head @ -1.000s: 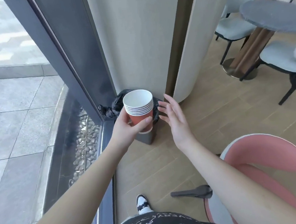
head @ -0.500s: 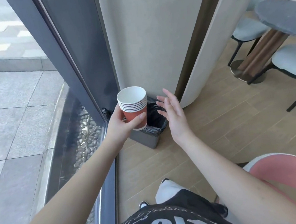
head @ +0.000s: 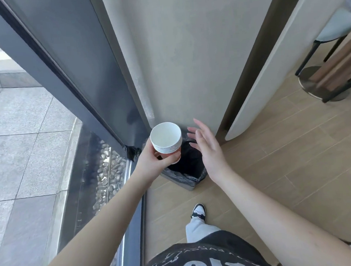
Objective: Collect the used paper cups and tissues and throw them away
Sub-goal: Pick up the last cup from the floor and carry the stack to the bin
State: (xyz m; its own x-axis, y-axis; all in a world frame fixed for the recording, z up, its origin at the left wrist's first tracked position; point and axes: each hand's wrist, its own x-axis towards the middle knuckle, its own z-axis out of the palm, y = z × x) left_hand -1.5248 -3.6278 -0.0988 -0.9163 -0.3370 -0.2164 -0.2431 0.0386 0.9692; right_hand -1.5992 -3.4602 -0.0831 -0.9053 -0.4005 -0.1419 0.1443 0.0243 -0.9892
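A stack of several red paper cups with white insides (head: pixel 166 137) is upright in my left hand (head: pixel 151 162), which grips it from the left and below. The stack hangs over the left edge of a small grey bin with a black liner (head: pixel 189 175) that stands on the floor in the corner by the wall. My right hand (head: pixel 208 149) hovers over the bin's right side with its fingers spread and nothing in it, a short gap from the cups. No tissues are visible.
A beige wall (head: pixel 175 60) and a dark window frame (head: pixel 73 77) close the corner behind the bin. Pebbles (head: pixel 106 175) lie beyond the glass at left. My foot (head: pixel 197 212) stands on the wooden floor. A chair and table base (head: pixel 320 85) are at the far right.
I have stepped closer to the bin and now look down into it. The cup stack in my left hand has come over the bin's opening. The pink chair has left the view.
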